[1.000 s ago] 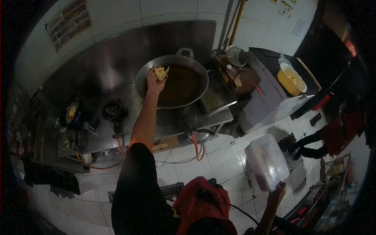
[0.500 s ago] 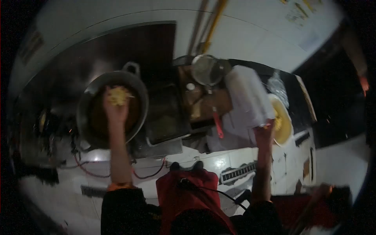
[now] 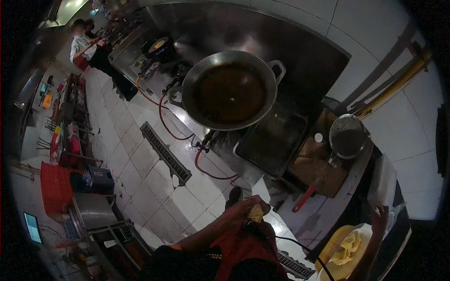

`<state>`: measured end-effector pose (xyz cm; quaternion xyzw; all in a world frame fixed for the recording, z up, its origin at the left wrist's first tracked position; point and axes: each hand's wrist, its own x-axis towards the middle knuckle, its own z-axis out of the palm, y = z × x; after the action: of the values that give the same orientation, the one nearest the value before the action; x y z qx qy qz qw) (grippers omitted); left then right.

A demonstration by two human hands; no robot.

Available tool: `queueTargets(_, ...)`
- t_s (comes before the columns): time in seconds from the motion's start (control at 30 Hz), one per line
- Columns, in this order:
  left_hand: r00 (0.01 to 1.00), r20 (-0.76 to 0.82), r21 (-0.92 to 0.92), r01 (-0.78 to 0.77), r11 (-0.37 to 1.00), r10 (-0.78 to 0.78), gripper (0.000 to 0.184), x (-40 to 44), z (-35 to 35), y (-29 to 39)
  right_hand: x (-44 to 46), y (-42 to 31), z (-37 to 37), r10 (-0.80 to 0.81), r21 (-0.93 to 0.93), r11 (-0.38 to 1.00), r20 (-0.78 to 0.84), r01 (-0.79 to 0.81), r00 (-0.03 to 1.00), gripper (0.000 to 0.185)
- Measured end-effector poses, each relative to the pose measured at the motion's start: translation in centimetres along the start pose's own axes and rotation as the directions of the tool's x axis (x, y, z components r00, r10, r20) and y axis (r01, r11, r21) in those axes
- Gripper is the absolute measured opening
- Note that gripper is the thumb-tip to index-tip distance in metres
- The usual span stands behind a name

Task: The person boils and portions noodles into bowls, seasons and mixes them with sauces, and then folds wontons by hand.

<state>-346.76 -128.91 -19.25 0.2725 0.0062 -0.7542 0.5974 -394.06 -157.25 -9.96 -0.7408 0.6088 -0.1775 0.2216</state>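
Observation:
Close to my red apron, my left hand [image 3: 249, 209] is closed around a pale yellow food piece [image 3: 256, 213]. My right hand [image 3: 378, 216], at the right, grips the near end of a translucent plastic container [image 3: 383, 181] over the dark counter. Just below that hand, a yellow and white tub [image 3: 328, 256] holds more yellow food [image 3: 348, 248]. The large wok [image 3: 190, 96] of dark liquid sits on the stove, away from both hands.
A dark tray [image 3: 272, 143] lies right of the wok. Beyond it are a strainer [image 3: 347, 136] with a red handle and a white-capped bottle [image 3: 318, 137]. Orange hoses [image 3: 202, 169] hang at the stove's front. People [image 3: 91, 49] stand at the far left.
My left hand has come back from over the wok to my apron, still holding yellow food. My right hand has carried the container to the right-hand counter. The view has turned.

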Motion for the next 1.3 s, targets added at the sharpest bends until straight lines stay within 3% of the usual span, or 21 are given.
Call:
queueTargets(0.07,0.997,-0.02,0.011,-0.071,0.997,0.071,0.023,-0.8,0.1,0.7,2.0,1.1,-1.0,-0.212,-0.307,0.918,0.154,0.25,0.965,0.021)
queueTargets(0.2,0.993,-0.011,-0.038,-0.114,0.993,0.113,0.02,-0.8,-0.9,0.5,13.7,7.6,-2.3,-0.436,-0.414,0.863,-0.325,0.289,0.839,0.028)
queueTargets(0.27,0.976,0.007,0.3,-0.208,0.931,0.216,0.017,-0.9,-1.7,-0.1,16.5,8.9,-1.1,-0.481,-0.425,0.854,-0.424,0.3,0.768,0.03)
queueTargets(0.3,0.973,-0.004,0.297,-0.218,0.929,0.23,0.017,-1.6,-1.2,-0.4,17.7,9.1,-0.5,-0.429,-0.403,0.876,-0.404,0.265,0.808,0.028)
queueTargets(0.37,0.925,-0.083,0.677,-0.22,0.702,0.37,0.015,-3.3,-0.2,-0.1,19.7,9.6,0.6,-0.315,-0.364,0.915,-0.369,0.175,0.874,0.027)
queueTargets(0.4,0.84,0.054,0.841,-0.33,0.428,0.54,0.019,-3.8,-1.4,-1.4,20.5,9.8,0.9,-0.255,-0.352,0.927,-0.351,0.126,0.901,0.028)
queueTargets(0.43,0.837,0.055,0.839,-0.334,0.43,0.544,0.019,-4.2,-2.5,-1.9,21.2,10.1,0.9,-0.195,-0.344,0.936,-0.332,0.073,0.923,0.032)
queueTargets(0.47,0.891,-0.136,0.468,-0.328,0.821,0.434,0.022,-4.6,-3.5,-2.3,21.6,10.6,1.0,-0.2,-0.349,0.934,-0.334,0.076,0.921,0.032)
queueTargets(0.5,0.943,-0.235,-0.044,-0.252,0.967,0.235,0.025,-5.1,-4.1,-2.4,21.9,11.0,1.0,-0.226,-0.418,0.903,-0.269,0.098,0.936,0.039)
queueTargets(0.57,0.848,-0.142,0.583,-0.345,0.735,0.511,0.03,-6.3,-2.8,-2.5,22.1,11.2,1.2,-0.248,-0.491,0.863,-0.203,0.121,0.947,0.047)
queueTargets(0.63,0.883,-0.188,0.32,-0.358,0.877,0.429,0.028,-6.7,-3.0,-2.6,21.5,8.2,1.7,-0.13,-0.486,0.871,-0.366,-0.07,0.921,0.043)
queueTargets(0.7,0.905,-0.181,0.098,-0.373,0.923,0.385,0.03,-6.4,-4.4,-2.9,21.6,8.7,2.0,-0.262,-0.584,0.811,-0.314,0.032,0.912,0.045)
queueTargets(0.73,0.891,-0.137,0.479,-0.324,0.816,0.434,0.041,-6.4,-4.9,-3.0,21.0,8.1,1.9,-0.342,-0.617,0.783,-0.316,0.082,0.885,0.047)
queueTargets(0.77,0.884,-0.179,0.28,-0.374,0.884,0.431,0.039,-5.9,-4.6,-3.4,20.1,5.4,1.8,-0.145,-0.545,0.831,-0.406,-0.111,0.902,0.051)
queueTargets(0.8,0.884,-0.211,0.456,-0.288,0.843,0.416,0.034,-5.7,-3.1,-2.8,19.9,5.3,2.0,-0.196,-0.541,0.835,-0.457,-0.097,0.868,0.054)
queueTargets(0.87,0.906,-0.228,0.178,-0.321,0.93,0.356,0.029,-4.5,-3.8,-3.8,19.6,6.8,1.7,-0.333,-0.578,0.815,-0.416,0.037,0.846,0.057)
queueTargets(0.93,0.928,-0.203,0.114,-0.294,0.949,0.312,0.027,-4.0,-2.3,-3.5,19.6,4.0,1.5,-0.065,-0.531,0.827,-0.417,-0.184,0.907,0.061)
queueTargets(1.03,0.943,-0.204,0.297,-0.197,0.934,0.263,0.025,-3.2,0.6,-3.3,20.0,4.3,1.6,-0.081,-0.585,0.792,-0.382,-0.173,0.92,0.065)
queueTargets(1.17,0.913,-0.004,0.718,-0.282,0.637,0.409,0.022,-0.9,3.1,-4.5,19.3,2.9,1.2,-0.013,-0.544,0.813,-0.374,-0.208,0.927,0.063)
queueTargets(1.23,0.968,-0.136,0.187,-0.185,0.965,0.212,0.022,-0.6,3.0,-4.9,19.1,3.0,0.9,-0.002,-0.571,0.787,-0.378,-0.232,0.926,0.057)
queueTargets(1.3,0.966,-0.161,0.284,-0.152,0.947,0.203,0.023,-1.1,3.7,-5.2,19.1,2.1,1.7,-0.404,-0.659,0.752,-0.5,-0.034,0.766,0.038)
